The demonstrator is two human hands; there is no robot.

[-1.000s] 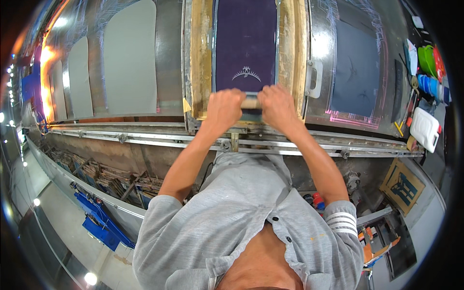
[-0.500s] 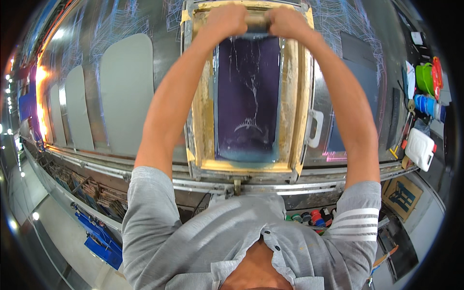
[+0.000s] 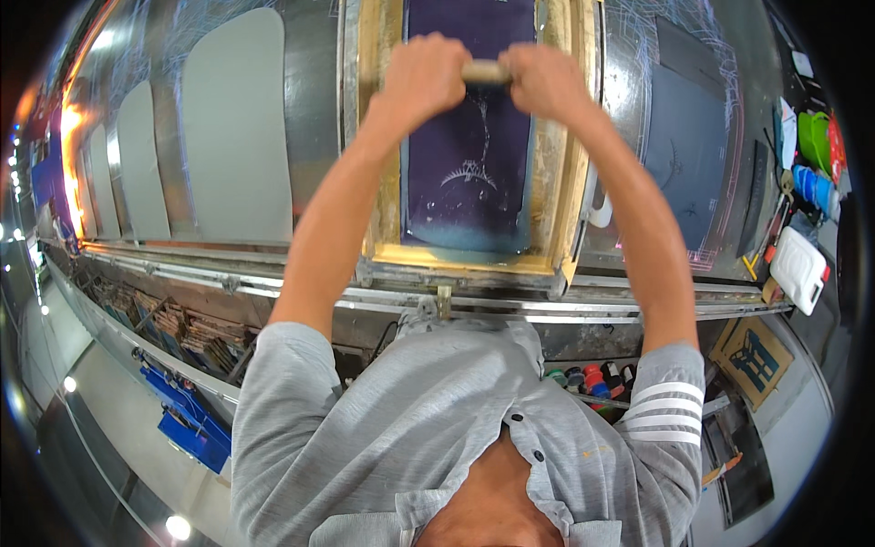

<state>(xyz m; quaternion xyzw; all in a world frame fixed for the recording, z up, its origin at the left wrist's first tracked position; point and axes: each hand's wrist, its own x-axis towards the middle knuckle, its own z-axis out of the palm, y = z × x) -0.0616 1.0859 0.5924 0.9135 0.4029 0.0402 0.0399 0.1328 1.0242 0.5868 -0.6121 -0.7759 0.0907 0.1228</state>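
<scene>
A screen-printing frame (image 3: 474, 259) with yellowish taped edges lies in front of me on the long table. Its dark purple mesh (image 3: 456, 150) carries a pale curved, spiky design near the close end and a thin pale line running away from it. Across the mesh I hold a squeegee with a light wooden handle (image 3: 486, 71). My left hand (image 3: 427, 75) is closed round its left part, and my right hand (image 3: 547, 80) round its right part. Between my fists only a short piece of the handle shows; my hands hide the rest.
Grey flat panels (image 3: 239, 137) lie left of the frame, and a dark printed sheet (image 3: 684, 155) lies to the right. A metal rail (image 3: 629, 312) runs along the near table edge. At far right stand a white jug (image 3: 799, 269), a green container (image 3: 814, 137) and blue containers (image 3: 814, 187).
Both hands have drawn the squeegee from the frame's far end toward me, over the mesh. My view has shifted, so the frame appears higher. The dark sheet at right now shows more fully.
</scene>
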